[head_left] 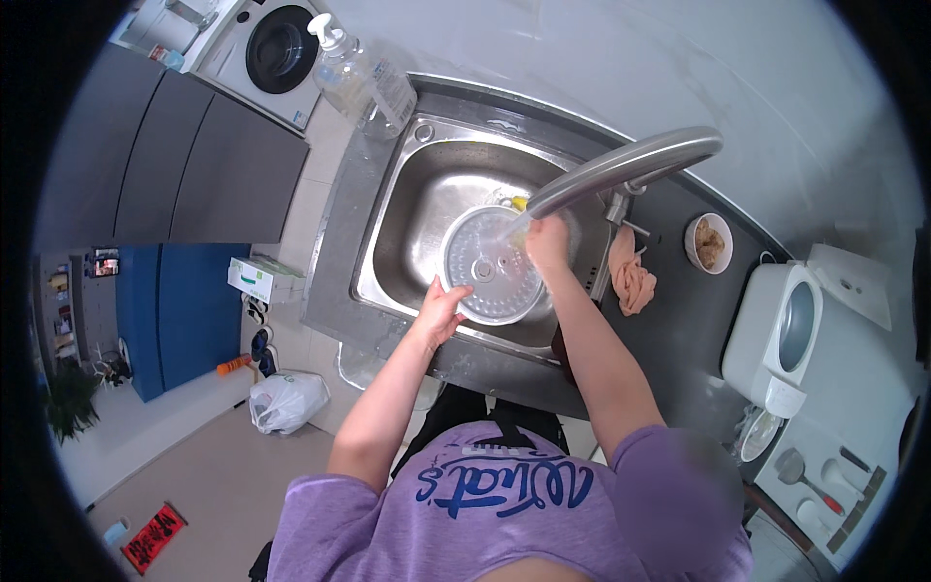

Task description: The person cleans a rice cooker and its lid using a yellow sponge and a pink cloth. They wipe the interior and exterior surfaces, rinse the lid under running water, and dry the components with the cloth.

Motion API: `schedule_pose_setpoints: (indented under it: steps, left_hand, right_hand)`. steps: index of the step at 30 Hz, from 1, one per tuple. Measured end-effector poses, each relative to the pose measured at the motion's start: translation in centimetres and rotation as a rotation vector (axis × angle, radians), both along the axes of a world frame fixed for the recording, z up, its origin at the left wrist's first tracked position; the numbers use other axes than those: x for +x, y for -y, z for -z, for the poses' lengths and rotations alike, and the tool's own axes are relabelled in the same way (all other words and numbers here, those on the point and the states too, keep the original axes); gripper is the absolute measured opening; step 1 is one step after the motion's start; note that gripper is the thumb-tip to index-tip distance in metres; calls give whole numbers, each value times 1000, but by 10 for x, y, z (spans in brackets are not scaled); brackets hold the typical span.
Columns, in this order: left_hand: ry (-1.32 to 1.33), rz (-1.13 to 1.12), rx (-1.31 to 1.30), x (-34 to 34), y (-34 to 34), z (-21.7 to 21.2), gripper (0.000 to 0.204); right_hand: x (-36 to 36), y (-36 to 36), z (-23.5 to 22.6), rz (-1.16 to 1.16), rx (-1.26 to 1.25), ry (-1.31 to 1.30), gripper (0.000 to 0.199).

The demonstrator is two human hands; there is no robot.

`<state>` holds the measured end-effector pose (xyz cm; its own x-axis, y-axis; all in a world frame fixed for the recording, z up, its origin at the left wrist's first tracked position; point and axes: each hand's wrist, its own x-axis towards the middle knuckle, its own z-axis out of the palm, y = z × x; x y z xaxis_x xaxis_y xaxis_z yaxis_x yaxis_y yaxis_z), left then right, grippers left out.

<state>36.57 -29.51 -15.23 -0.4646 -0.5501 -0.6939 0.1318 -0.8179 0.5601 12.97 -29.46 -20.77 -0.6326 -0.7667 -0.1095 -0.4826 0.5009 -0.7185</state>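
Note:
A round, clear plastic tray [495, 281] with a dimpled bottom and a hole-like ring in its middle is held over the steel sink [412, 184]. My left hand [441, 312] grips its near-left rim, thumb over the top. On the far-right side, my right hand [548, 244] is closed at the tray's edge; a pale yellowish bit shows by its fingers, too hidden to name. The faucet [630, 167] arches over this spot, and water seems to run onto the tray. Something small and yellow [520, 203] lies in the sink just beyond the tray.
A pump bottle [364, 87] stands at the sink's far-left corner. Right of the sink lie a peach-coloured cloth [630, 276], a bowl of brownish food [708, 242] and a white appliance with its lid up [776, 330]. A white plastic bag [288, 402] sits on the floor.

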Motion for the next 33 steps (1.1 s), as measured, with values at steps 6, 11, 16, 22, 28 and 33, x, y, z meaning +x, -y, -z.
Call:
schedule_pose_setpoints:
  steps: [6,11,16,22,28,33]
  left_hand:
    - [-100,-87,64,-3,4,8,39]
    - [-157,-101,65,-8,1,4,51]
    - [-217,4,79,-20,7,9,78]
    - [-325,-256,181,-19,44,12,82]
    - [-132,-322,12,2,63,10,54]
    - [-136,-173,83,7,46,11,50]
  right_hand:
    - [12,-12,-10,333,-369,972,31]
    - [34,-26,-31,-190,-184,-92,42]
    - [75,6,-32,-272,-149,-26,44]
    - [103,-23,-43,-540,-265,107,36]
    - [50,-73,-22,-488,-75,-61,38]
    - [-9,-11,14,-420,-131,314,44]
